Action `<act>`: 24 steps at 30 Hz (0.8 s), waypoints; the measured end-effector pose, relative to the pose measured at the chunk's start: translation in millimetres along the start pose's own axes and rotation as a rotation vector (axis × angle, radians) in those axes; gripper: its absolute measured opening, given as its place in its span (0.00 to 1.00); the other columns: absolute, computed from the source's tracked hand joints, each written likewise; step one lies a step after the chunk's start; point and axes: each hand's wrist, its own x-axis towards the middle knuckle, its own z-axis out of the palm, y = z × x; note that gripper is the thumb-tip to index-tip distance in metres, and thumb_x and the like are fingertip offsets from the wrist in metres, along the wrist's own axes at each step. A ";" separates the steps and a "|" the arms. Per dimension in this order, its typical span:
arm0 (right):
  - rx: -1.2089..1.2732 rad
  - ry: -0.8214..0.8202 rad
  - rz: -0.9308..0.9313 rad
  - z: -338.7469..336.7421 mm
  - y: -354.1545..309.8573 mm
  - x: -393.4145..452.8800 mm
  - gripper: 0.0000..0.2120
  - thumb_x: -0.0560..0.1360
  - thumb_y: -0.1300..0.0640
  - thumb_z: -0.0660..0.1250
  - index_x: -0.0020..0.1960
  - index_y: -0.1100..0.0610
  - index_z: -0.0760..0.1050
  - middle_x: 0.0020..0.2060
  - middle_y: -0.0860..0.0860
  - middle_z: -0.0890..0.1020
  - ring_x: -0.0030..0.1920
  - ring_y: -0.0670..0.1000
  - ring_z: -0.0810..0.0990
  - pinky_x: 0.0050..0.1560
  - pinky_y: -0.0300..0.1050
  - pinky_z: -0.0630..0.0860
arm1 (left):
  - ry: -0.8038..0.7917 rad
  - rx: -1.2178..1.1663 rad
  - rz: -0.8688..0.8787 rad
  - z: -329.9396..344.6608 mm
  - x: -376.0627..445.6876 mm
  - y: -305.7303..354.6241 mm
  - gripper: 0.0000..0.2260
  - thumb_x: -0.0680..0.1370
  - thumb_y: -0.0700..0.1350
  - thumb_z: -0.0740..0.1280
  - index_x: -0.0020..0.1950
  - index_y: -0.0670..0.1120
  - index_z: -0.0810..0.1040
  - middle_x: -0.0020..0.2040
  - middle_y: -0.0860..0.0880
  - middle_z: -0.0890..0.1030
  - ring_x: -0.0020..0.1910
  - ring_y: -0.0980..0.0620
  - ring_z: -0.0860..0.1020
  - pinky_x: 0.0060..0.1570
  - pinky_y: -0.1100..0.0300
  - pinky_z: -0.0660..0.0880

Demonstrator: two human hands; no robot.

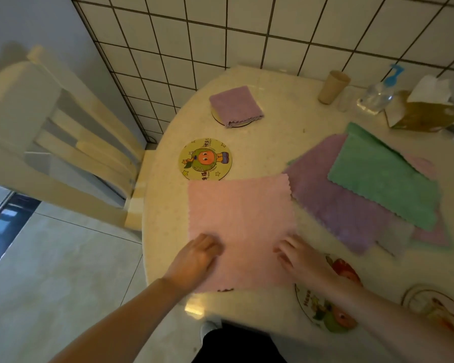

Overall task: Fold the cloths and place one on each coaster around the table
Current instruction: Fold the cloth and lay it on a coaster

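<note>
A pink cloth (240,218) lies spread flat on the round table (286,121) in front of me. My left hand (197,255) rests on its near left part, fingers curled against the fabric. My right hand (298,254) lies on its near right part with fingers spread. Whether either hand grips the cloth is unclear. A folded purple cloth (235,104) sits on a coaster (222,120) at the far side. A bare cartoon coaster (205,159) lies just beyond the pink cloth. Two more coasters (323,314) (430,305) lie near my right arm.
A pile of unfolded cloths lies to the right: green (383,176) on purple (344,210), with pink edges beneath. A cup (333,86), a plastic bottle (376,94) and a tissue box (422,111) stand by the tiled wall. A chair (53,132) stands at the left.
</note>
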 end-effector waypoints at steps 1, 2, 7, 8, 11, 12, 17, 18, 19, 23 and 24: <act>-0.031 0.000 -0.029 3.5 -1.8 -12.2 0.03 0.74 0.60 0.68 0.48 0.56 0.77 0.47 0.47 0.76 0.46 0.47 0.75 0.43 0.38 0.73 | -0.011 -0.008 0.025 4.0 -9.6 4.6 0.09 0.73 0.44 0.65 0.51 0.46 0.80 0.51 0.48 0.79 0.52 0.48 0.75 0.46 0.57 0.76; -0.060 0.001 -0.056 7.3 -4.0 -24.9 0.04 0.73 0.59 0.70 0.46 0.55 0.77 0.45 0.47 0.76 0.44 0.47 0.75 0.41 0.39 0.74 | -0.022 -0.022 0.042 6.4 -20.1 10.1 0.07 0.74 0.44 0.67 0.51 0.46 0.80 0.52 0.49 0.78 0.53 0.48 0.75 0.47 0.56 0.76; -0.138 -0.001 -0.016 17.4 2.8 -56.4 0.07 0.71 0.55 0.71 0.46 0.55 0.75 0.46 0.47 0.75 0.44 0.48 0.75 0.36 0.41 0.75 | -0.071 0.045 0.022 8.8 -50.7 21.0 0.16 0.72 0.54 0.68 0.56 0.48 0.77 0.57 0.50 0.76 0.58 0.50 0.74 0.50 0.59 0.77; -0.152 0.015 0.011 17.8 2.9 -61.4 0.07 0.72 0.54 0.71 0.47 0.55 0.76 0.47 0.48 0.75 0.44 0.48 0.76 0.37 0.40 0.75 | -0.086 0.082 0.029 7.5 -53.5 23.1 0.17 0.71 0.54 0.67 0.58 0.49 0.76 0.57 0.51 0.76 0.59 0.50 0.74 0.50 0.59 0.77; -0.189 0.039 0.056 16.7 1.9 -66.2 0.08 0.72 0.54 0.71 0.48 0.56 0.76 0.46 0.48 0.75 0.45 0.47 0.75 0.36 0.37 0.75 | -0.113 0.129 0.033 5.9 -54.9 26.2 0.20 0.69 0.55 0.69 0.59 0.49 0.76 0.57 0.50 0.76 0.59 0.50 0.73 0.48 0.59 0.78; -0.195 0.036 0.061 16.9 1.3 -65.6 0.07 0.72 0.55 0.71 0.47 0.56 0.76 0.46 0.47 0.75 0.46 0.47 0.75 0.36 0.37 0.74 | -0.109 0.134 0.031 6.0 -54.3 26.5 0.21 0.68 0.54 0.71 0.58 0.49 0.76 0.57 0.50 0.77 0.59 0.50 0.72 0.47 0.60 0.78; -0.325 -0.026 0.006 15.4 1.7 -57.9 0.10 0.68 0.61 0.73 0.44 0.56 0.73 0.43 0.48 0.73 0.43 0.49 0.74 0.32 0.37 0.70 | -0.094 0.142 0.051 11.1 -57.9 20.0 0.22 0.66 0.44 0.77 0.59 0.47 0.77 0.57 0.49 0.77 0.58 0.50 0.75 0.47 0.59 0.80; -0.363 -0.055 -0.007 11.1 -0.2 -57.9 0.13 0.64 0.64 0.75 0.44 0.56 0.74 0.43 0.48 0.74 0.43 0.49 0.74 0.31 0.35 0.67 | -0.094 0.152 0.059 11.2 -58.9 18.9 0.22 0.66 0.43 0.77 0.59 0.47 0.77 0.57 0.48 0.78 0.57 0.50 0.76 0.48 0.59 0.80; -0.387 -0.086 -0.011 6.7 -3.0 -58.5 0.17 0.59 0.67 0.76 0.44 0.57 0.75 0.43 0.49 0.75 0.43 0.49 0.75 0.30 0.35 0.65 | -0.090 0.161 0.062 11.3 -60.5 18.4 0.22 0.66 0.42 0.77 0.59 0.46 0.78 0.57 0.48 0.78 0.57 0.50 0.77 0.48 0.59 0.80; -0.366 -0.169 -0.012 -0.2 -3.4 -58.7 0.25 0.59 0.75 0.69 0.53 0.59 0.74 0.51 0.51 0.74 0.48 0.48 0.72 0.29 0.35 0.65 | -0.043 0.171 0.057 10.9 -58.6 23.7 0.17 0.70 0.50 0.70 0.56 0.47 0.77 0.56 0.50 0.78 0.54 0.50 0.78 0.45 0.60 0.79; -0.357 -0.149 -0.011 2.1 -0.6 -58.7 0.23 0.62 0.75 0.67 0.54 0.59 0.73 0.52 0.51 0.73 0.48 0.47 0.70 0.29 0.35 0.64 | -0.044 0.180 0.044 10.9 -57.0 26.6 0.17 0.69 0.53 0.68 0.56 0.48 0.76 0.55 0.50 0.78 0.53 0.50 0.78 0.44 0.60 0.79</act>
